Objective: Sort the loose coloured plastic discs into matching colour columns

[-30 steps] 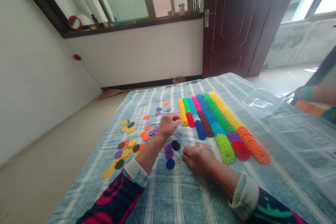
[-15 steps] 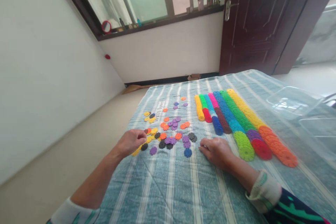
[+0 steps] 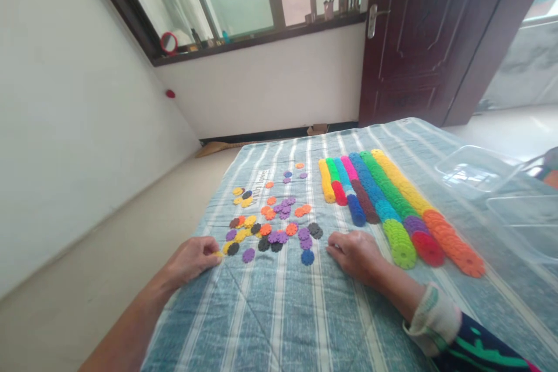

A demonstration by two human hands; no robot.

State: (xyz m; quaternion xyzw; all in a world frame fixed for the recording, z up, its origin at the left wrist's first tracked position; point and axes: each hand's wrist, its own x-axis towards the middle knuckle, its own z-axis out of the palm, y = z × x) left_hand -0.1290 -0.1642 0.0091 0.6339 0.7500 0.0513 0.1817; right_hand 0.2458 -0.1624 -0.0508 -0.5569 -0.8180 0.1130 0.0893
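My left hand [image 3: 195, 260] is at the left edge of the bedspread, thumb and fingers pinched on a yellow flower-shaped disc [image 3: 218, 254]. Close by lie more yellow discs [image 3: 241, 235], a black disc [image 3: 233, 249] and a purple disc [image 3: 248, 255], part of a loose scatter. My right hand [image 3: 358, 253] rests on the cloth with its fingers curled together; whatever may be inside is hidden. Just left of its fingertips are a blue disc [image 3: 307, 257] and dark grey discs [image 3: 315, 231].
Overlapping discs form long rows by colour on the right, among them a green row [image 3: 387, 186] and an orange one [image 3: 453, 241]. Clear plastic containers [image 3: 477, 171] stand beyond them. The striped bedspread [image 3: 279, 302] drops off at the left, above the floor [image 3: 131, 232].
My left hand has drawn back toward me and left, off the scattered discs, with a yellow disc now showing at its fingertips. My right hand stays in nearly the same place.
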